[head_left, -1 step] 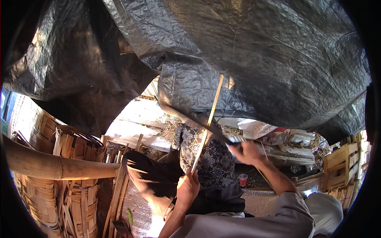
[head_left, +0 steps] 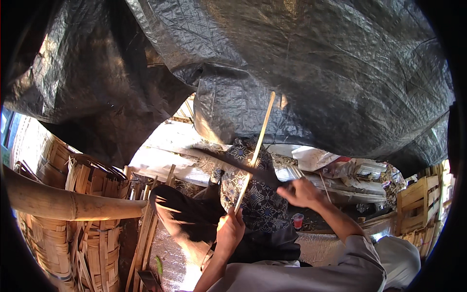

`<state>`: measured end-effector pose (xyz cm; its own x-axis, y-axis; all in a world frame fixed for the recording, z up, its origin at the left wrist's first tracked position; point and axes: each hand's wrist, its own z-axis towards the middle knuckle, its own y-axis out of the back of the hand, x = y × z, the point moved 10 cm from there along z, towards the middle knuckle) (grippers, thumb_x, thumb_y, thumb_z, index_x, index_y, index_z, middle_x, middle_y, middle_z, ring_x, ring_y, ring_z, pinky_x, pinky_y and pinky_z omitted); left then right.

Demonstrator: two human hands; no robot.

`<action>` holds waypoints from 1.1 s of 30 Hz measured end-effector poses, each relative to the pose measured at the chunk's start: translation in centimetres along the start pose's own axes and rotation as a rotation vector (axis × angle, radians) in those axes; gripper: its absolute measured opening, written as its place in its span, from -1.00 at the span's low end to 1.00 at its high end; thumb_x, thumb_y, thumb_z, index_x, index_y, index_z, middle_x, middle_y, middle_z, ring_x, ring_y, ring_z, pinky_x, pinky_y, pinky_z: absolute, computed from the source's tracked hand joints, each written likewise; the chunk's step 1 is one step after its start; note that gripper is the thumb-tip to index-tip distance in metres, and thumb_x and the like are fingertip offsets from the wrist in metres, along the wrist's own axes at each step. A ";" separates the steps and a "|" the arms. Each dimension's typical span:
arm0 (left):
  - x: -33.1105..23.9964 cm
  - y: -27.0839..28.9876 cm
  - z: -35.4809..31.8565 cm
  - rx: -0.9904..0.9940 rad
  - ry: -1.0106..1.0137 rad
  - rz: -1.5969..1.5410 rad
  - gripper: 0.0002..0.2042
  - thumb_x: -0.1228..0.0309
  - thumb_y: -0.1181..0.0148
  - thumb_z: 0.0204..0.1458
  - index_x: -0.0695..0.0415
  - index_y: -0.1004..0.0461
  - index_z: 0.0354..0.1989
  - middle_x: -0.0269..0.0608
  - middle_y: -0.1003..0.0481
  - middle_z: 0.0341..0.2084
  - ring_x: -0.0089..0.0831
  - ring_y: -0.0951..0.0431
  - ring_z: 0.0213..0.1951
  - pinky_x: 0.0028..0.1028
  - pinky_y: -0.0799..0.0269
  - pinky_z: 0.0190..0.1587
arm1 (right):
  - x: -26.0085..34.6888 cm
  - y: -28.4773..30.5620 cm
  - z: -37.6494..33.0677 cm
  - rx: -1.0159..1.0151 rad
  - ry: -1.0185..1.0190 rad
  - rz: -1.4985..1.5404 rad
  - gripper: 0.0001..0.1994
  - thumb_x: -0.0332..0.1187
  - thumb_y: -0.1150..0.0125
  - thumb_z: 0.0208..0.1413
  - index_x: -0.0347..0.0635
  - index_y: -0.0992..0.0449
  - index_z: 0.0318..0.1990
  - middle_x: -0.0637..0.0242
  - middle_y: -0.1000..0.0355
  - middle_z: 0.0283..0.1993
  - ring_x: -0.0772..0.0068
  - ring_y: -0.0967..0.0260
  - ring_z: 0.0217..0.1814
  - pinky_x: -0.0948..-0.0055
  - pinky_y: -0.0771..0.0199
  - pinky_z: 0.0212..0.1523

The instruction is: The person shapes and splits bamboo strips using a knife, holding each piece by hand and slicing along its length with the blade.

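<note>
A long pale bamboo strip point(head_left: 263, 127) slants upward and away from me, its near end gripped in my closed left hand point(head_left: 230, 230). My right hand point(head_left: 305, 193) is closed on a long dark knife point(head_left: 221, 157), whose handle is hidden by the fingers. Motion blurs the blade, which lies across the strip around its middle; whether it touches cannot be made out. Beneath both is a dark blue and cream patterned cloth point(head_left: 262, 207), draped over my lap area.
A black tarpaulin point(head_left: 340, 73) hangs low across the far side. At left, a thick bamboo pole point(head_left: 82, 206) juts in before woven bamboo baskets point(head_left: 99, 238). Split bamboo pieces point(head_left: 141, 243) lean nearby. A cup with red contents point(head_left: 297, 221) stands right of the cloth; a slatted crate point(head_left: 413, 204) is farther right.
The knife has shifted down along the strip toward my left hand, its tip lower and farther left. My right hand has dropped slightly; the left hand and strip are nearly unmoved.
</note>
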<state>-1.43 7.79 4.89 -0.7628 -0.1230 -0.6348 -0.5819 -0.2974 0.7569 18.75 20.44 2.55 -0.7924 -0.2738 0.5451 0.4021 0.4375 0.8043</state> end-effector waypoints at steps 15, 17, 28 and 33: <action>1.2 -1.0 -1.9 -0.027 0.051 0.110 -0.81 0.33 -0.03 0.05 0.22 -0.31 -0.36 0.01 -0.40 -0.77 0.00 -0.44 -0.68 -0.15 -0.33 -0.67 | -2.0 -1.1 -1.0 0.050 -0.110 0.131 -0.40 0.22 0.07 0.01 -0.24 -0.46 -0.53 0.25 -0.37 -0.68 0.32 -0.37 -0.58 0.34 -0.35 -0.53; 1.5 -0.8 -1.9 -0.006 0.097 0.090 -0.81 0.33 -0.04 0.04 0.23 -0.32 -0.36 0.03 -0.41 -0.75 0.01 -0.44 -0.66 -0.14 -0.34 -0.66 | 0.6 -2.6 -1.4 0.083 0.107 0.012 -0.44 0.21 -0.01 -0.04 -0.22 -0.47 -0.49 0.25 -0.38 -0.69 0.26 -0.39 -0.62 0.32 -0.36 -0.57; 3.0 -1.2 0.9 0.241 0.039 -0.541 -0.83 0.42 -0.07 0.01 0.32 -0.44 -0.42 0.03 -0.48 -0.56 -0.13 -0.54 -0.48 -0.34 -0.42 -0.47 | 8.9 -1.2 -4.1 -0.189 0.316 -0.361 -0.44 0.02 -0.18 -0.10 -0.27 -0.28 -0.10 0.05 -0.25 -0.29 0.13 -0.36 -0.38 0.23 -0.42 -0.44; 1.2 -1.2 0.5 0.201 -0.039 -0.532 -0.91 0.55 -0.03 0.00 0.32 -0.43 -0.41 -0.03 -0.47 -0.59 -0.24 -0.53 -0.52 -0.38 -0.40 -0.49 | 12.7 -1.4 -3.1 -0.280 0.381 -0.343 -0.49 -0.17 -0.34 -0.25 -0.15 -0.30 -0.13 0.15 -0.15 -0.19 0.14 -0.23 -0.12 0.23 -0.40 -0.30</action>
<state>-1.79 8.47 3.29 -0.3578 0.0310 -0.9333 -0.9281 -0.1224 0.3517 9.54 13.71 9.12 -0.6984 -0.6714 0.2477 0.2987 0.0410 0.9535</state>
